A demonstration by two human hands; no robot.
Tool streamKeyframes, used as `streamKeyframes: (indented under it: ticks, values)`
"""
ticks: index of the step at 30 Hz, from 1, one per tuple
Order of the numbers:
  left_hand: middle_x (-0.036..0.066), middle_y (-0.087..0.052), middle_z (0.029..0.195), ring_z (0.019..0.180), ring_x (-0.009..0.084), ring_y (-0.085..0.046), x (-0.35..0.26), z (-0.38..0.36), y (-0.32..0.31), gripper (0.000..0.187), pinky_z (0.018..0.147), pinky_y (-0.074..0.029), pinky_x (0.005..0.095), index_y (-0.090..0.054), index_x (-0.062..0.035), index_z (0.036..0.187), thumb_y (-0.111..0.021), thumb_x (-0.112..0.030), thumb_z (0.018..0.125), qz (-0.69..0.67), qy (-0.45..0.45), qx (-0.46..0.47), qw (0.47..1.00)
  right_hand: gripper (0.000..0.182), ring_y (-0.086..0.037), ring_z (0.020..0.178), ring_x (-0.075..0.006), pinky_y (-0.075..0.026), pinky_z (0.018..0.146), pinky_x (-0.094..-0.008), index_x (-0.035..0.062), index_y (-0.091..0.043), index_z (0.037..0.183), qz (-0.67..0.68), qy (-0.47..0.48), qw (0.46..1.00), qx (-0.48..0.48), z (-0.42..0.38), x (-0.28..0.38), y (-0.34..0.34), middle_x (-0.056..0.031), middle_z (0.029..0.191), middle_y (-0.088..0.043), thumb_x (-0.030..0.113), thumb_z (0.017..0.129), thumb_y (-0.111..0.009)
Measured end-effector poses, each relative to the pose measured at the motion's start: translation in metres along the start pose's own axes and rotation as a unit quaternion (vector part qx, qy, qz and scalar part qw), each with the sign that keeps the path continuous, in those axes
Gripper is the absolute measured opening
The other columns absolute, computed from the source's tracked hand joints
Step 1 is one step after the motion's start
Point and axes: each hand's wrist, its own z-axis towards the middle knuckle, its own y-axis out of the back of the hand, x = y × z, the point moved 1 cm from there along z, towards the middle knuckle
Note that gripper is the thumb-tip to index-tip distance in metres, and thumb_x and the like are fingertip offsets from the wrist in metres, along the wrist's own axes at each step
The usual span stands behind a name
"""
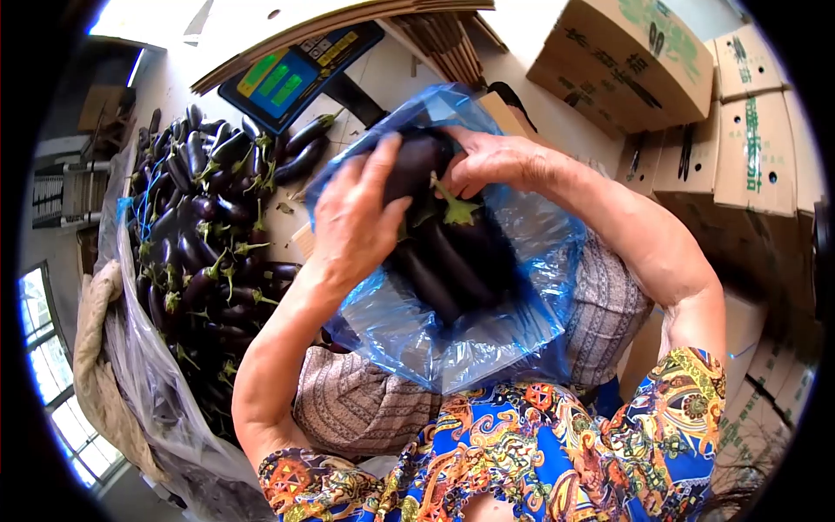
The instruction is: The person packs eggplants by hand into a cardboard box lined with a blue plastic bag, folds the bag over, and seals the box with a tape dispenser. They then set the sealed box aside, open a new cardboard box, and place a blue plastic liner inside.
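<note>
Between my knees a blue plastic bag [539,326] lines an opened cardboard box, with several dark purple eggplants [444,265] lying side by side in it. At the far end of the bag, my left hand [361,204] is closed over the side of a glossy eggplant [422,161]. My right hand [491,163] curls its fingers against the same eggplant from the other side, by a green stem cap [459,209]. Some of the right fingertips are hidden. The bag's far edge stands up behind both hands.
A big heap of eggplants [200,226] lies at the left beside clear plastic sheeting [156,374]. Beyond it stands a scale with a lit display [283,83]. Flattened cardboard [439,43] leans at the back. Printed cartons [622,65] are stacked at the right.
</note>
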Motion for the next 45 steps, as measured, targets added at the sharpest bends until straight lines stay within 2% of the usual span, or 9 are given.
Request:
streamKeyframes:
  ticks: [4,8,16,19,22,25,37,40,45]
  values:
    - [0.022,-0.06,0.129,0.12,0.0315,-0.06,-0.003,0.002,0.021,0.072,0.103,-0.045,0.0382,-0.048,-0.0049,0.141,-0.075,-0.001,0.074,-0.29,0.1,0.003,0.952,0.085,-0.065,0.087,-0.0125,-0.053,0.077,-0.0256,0.0028,-0.023,0.151,0.007,-0.024,0.999,0.034,-0.012,0.024,-0.003,-0.0132,0.1,-0.072,0.007,0.077,-0.064]
    - [0.023,-0.061,0.12,0.112,0.0403,-0.06,0.001,-0.001,0.003,0.075,0.097,-0.048,0.0431,-0.047,-0.0117,0.142,-0.079,-0.005,0.074,-0.12,-0.009,0.017,0.993,0.089,-0.065,0.09,-0.0147,-0.053,0.081,-0.0275,0.0025,-0.02,0.152,0.008,-0.013,0.999,0.042,-0.005,0.013,0.002,-0.0144,0.101,-0.072,0.003,0.075,-0.063]
    - [0.023,-0.06,0.115,0.105,0.0441,-0.059,0.014,-0.014,-0.011,0.076,0.092,-0.049,0.0468,-0.047,-0.0118,0.144,-0.078,-0.006,0.075,-0.018,0.008,-0.009,1.0,0.09,-0.065,0.091,-0.0173,-0.053,0.082,-0.0275,0.0022,-0.018,0.152,0.015,-0.019,0.999,0.047,-0.001,0.006,0.001,-0.0165,0.104,-0.071,0.003,0.075,-0.064]
    - [0.022,-0.06,0.114,0.103,0.0432,-0.06,0.003,-0.006,-0.002,0.075,0.09,-0.049,0.0467,-0.048,-0.0119,0.143,-0.077,-0.004,0.074,0.038,-0.097,-0.042,0.994,0.091,-0.065,0.091,-0.0163,-0.053,0.081,-0.0253,0.0014,-0.015,0.153,0.028,0.005,0.997,0.07,0.001,0.002,0.003,-0.0165,0.104,-0.071,0.004,0.077,-0.064]
    - [0.022,-0.062,0.119,0.106,0.0394,-0.063,0.001,0.001,0.007,0.077,0.091,-0.051,0.0429,-0.05,-0.0136,0.142,-0.079,-0.002,0.072,-0.026,0.0,0.03,0.999,0.093,-0.065,0.092,-0.0159,-0.053,0.08,-0.0248,0.002,-0.011,0.154,0.05,-0.01,0.997,0.06,-0.002,0.006,0.002,-0.0173,0.104,-0.071,0.005,0.078,-0.065]
    - [0.022,-0.062,0.117,0.105,0.0398,-0.064,0.006,-0.004,0.0,0.078,0.09,-0.052,0.0429,-0.049,-0.0147,0.143,-0.079,-0.004,0.073,-0.037,-0.016,0.049,0.998,0.095,-0.066,0.093,-0.0171,-0.055,0.083,-0.0266,0.0027,-0.007,0.155,0.016,-0.012,0.997,0.071,-0.003,0.007,0.003,-0.0181,0.105,-0.07,0.006,0.079,-0.063]
    - [0.017,-0.058,0.113,0.104,0.0367,-0.057,0.01,-0.007,-0.052,0.078,0.091,-0.047,0.0444,-0.049,-0.0176,0.142,-0.08,-0.01,0.07,0.148,-0.081,0.069,0.983,0.083,-0.067,0.096,-0.0199,-0.055,0.086,-0.0301,0.0045,-0.019,0.153,0.047,-0.026,0.997,0.062,-0.005,0.002,0.006,-0.0176,0.109,-0.07,0.013,0.083,-0.062]
    - [0.019,-0.058,0.112,0.106,0.0373,-0.056,0.011,-0.004,-0.077,0.073,0.092,-0.046,0.046,-0.047,-0.0104,0.141,-0.076,-0.012,0.074,0.196,-0.037,0.119,0.973,0.085,-0.067,0.098,-0.0182,-0.054,0.086,-0.029,0.0025,-0.023,0.152,-0.118,-0.026,0.991,0.056,-0.005,0.014,0.005,-0.0156,0.107,-0.071,0.014,0.08,-0.066]
    - [0.024,-0.06,0.114,0.106,0.0448,-0.057,0.053,-0.008,-0.095,0.06,0.092,-0.047,0.0501,-0.05,-0.003,0.133,-0.074,-0.013,0.079,0.036,0.001,0.116,0.993,0.064,-0.068,0.098,-0.021,-0.053,0.089,-0.0329,-0.0026,-0.054,0.132,-0.121,0.078,0.989,0.041,-0.001,-0.005,0.0,-0.0128,0.107,-0.073,0.026,0.079,-0.074]
